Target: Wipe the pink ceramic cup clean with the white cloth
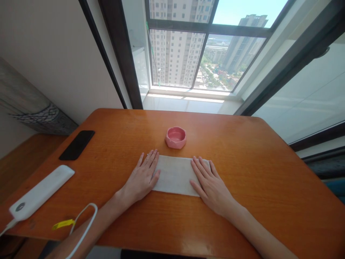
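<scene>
A flat white rectangular cloth or sheet [175, 175] lies on the wooden table in front of me; its exact material I cannot tell. My left hand [144, 176] rests flat on its left end, fingers stretched out and pointing away from me. On the right end lies my right hand [208, 181], also flat, with its fingers spread. Both hands cover the cloth's side edges. Just beyond the cloth's far edge stands a pink faceted bowl [176, 138], apart from both hands.
To the left on the table [242, 151] lie a black phone [77, 145] and a long white power strip or power bank [41, 192] with a cable. A white cord [91, 219] with a yellow tag [63, 224] loops by my left forearm. Behind the table is a window [178, 57].
</scene>
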`<control>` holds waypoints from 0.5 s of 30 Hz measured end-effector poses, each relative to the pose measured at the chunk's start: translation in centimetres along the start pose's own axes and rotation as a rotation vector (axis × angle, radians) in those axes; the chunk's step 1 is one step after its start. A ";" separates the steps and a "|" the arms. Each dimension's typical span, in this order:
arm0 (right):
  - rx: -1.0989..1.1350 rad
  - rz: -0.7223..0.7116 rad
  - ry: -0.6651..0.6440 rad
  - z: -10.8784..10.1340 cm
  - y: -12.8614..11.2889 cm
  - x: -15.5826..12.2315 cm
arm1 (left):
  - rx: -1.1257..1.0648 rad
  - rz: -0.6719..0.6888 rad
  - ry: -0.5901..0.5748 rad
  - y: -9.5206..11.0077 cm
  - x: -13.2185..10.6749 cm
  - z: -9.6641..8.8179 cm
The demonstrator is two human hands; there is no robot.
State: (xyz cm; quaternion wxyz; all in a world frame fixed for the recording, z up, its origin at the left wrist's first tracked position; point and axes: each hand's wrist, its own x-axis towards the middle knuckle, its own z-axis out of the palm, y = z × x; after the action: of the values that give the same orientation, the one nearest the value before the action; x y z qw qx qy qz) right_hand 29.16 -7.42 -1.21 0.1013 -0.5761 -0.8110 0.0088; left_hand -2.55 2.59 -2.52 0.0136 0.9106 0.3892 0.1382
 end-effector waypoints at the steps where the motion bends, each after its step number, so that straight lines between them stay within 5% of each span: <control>1: -0.005 -0.007 -0.003 0.0 0.2 0.0 | 0.011 0.004 0.010 0.3 -0.5 -0.3; 9: -0.127 0.071 0.130 -1.7 2.5 0.9 | -0.132 0.311 0.052 4.2 -6.4 -5.2; 12: -0.097 0.080 0.255 -2.4 -1.2 -0.1 | -0.103 0.359 0.127 6.4 -7.8 -5.4; 15: 0.076 -0.207 0.288 -1.9 -6.8 -2.9 | -0.119 0.395 0.190 9.4 -9.0 -4.0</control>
State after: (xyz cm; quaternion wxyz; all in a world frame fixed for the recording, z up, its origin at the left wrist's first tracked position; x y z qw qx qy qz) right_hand 24.06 -12.57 1.09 0.2382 -0.4805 -0.8423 -0.0537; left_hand -2.89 -10.73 0.40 0.0033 0.9497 0.1938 0.2459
